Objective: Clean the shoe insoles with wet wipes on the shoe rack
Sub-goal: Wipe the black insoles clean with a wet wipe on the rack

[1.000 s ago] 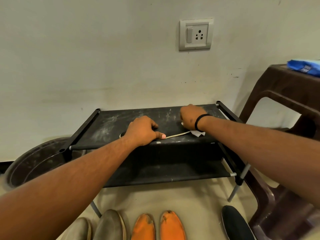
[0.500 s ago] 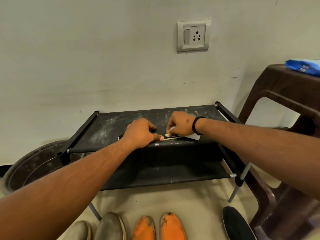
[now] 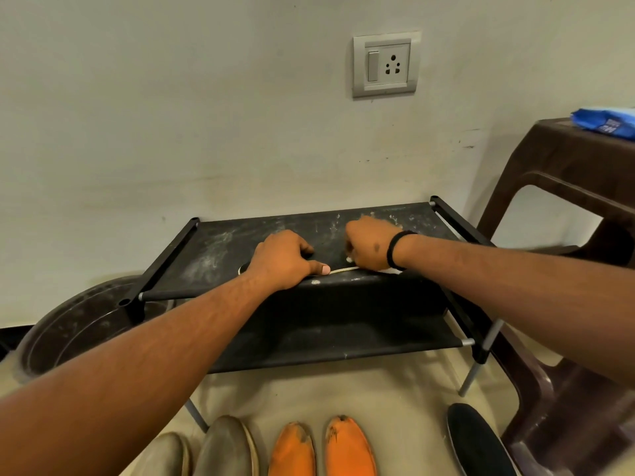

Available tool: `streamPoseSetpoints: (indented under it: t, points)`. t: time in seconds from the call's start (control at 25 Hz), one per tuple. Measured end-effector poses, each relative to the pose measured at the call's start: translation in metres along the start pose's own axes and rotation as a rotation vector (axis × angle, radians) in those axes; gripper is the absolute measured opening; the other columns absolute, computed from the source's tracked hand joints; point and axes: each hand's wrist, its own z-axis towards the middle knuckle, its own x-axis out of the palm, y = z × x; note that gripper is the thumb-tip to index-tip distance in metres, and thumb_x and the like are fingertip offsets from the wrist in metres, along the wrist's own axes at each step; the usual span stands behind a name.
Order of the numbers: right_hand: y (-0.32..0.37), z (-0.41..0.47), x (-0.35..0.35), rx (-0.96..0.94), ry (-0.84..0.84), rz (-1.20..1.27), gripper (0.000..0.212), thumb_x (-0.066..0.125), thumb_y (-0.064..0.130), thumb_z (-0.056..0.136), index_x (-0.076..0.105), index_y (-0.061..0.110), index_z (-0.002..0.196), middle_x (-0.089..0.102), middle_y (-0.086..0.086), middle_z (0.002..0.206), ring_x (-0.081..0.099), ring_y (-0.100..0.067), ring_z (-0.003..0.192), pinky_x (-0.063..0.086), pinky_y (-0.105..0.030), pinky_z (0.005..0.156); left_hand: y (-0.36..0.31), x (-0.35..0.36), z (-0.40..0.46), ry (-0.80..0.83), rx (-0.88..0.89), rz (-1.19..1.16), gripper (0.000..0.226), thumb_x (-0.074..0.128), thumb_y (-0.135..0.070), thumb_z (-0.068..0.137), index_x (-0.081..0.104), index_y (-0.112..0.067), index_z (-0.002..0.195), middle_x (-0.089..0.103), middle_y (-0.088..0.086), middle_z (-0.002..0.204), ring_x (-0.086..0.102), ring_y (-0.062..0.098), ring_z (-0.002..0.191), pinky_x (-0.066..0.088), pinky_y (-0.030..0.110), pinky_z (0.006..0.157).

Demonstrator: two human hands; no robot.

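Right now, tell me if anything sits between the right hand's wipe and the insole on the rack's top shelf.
Nothing visible does. The right hand presses a white wet wipe straight onto the thin dark insole, which the left hand pins to the black fabric shoe rack.

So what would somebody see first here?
Two hands pressed on a dusty black rack by the wall: the left hand pins an insole, the right hand rubs it with a wipe. Bright orange shoes sit on the floor below.
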Motion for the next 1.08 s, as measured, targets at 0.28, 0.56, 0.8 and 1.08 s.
streamPoseSetpoints:
  t: [0.28, 0.56, 0.8, 1.08]
  points:
    - [-0.014, -0.003, -0.003, 0.036, 0.0, 0.027, 0.013, 0.064, 0.023, 0.09, 0.07, 0.015, 0.099, 0.07, -0.005, 0.097, 0.065, -0.023, 0.087, 0.056, -0.04, 0.085, -0.002, 0.0, 0.0, -0.002, 0.0, 0.003, 0.055, 0.078, -0.059, 0.072, 0.074, -0.024, 0.113, 0.074, -0.005, 0.112, 0.067, 0.012, 0.103, 0.053, 0.041, 0.096]
    - [-0.023, -0.006, -0.004, 0.055, 0.009, 0.109, 0.016, 0.065, 0.021, 0.091, 0.071, 0.011, 0.102, 0.071, -0.007, 0.103, 0.066, -0.023, 0.093, 0.055, -0.04, 0.09, -0.002, 0.0, 0.0, 0.012, 0.002, -0.016, 0.059, 0.079, -0.058, 0.072, 0.072, -0.022, 0.117, 0.072, -0.004, 0.118, 0.065, 0.013, 0.108, 0.053, 0.041, 0.097]
    - [-0.037, -0.009, -0.008, 0.064, -0.009, 0.083, 0.011, 0.065, 0.019, 0.09, 0.072, 0.013, 0.095, 0.073, -0.007, 0.099, 0.067, -0.022, 0.088, 0.056, -0.04, 0.087, -0.002, -0.002, -0.001, 0.012, 0.004, -0.034, 0.059, 0.079, -0.057, 0.072, 0.072, -0.021, 0.119, 0.072, -0.004, 0.12, 0.065, 0.014, 0.11, 0.052, 0.042, 0.099]
    - [-0.046, -0.012, -0.006, 0.051, -0.016, 0.111, 0.013, 0.065, 0.016, 0.088, 0.076, 0.009, 0.09, 0.074, -0.005, 0.093, 0.068, -0.021, 0.087, 0.056, -0.034, 0.083, -0.003, -0.001, 0.0, 0.01, -0.005, -0.03, 0.063, 0.08, -0.058, 0.071, 0.071, -0.021, 0.122, 0.07, -0.004, 0.124, 0.063, 0.014, 0.115, 0.05, 0.042, 0.102]
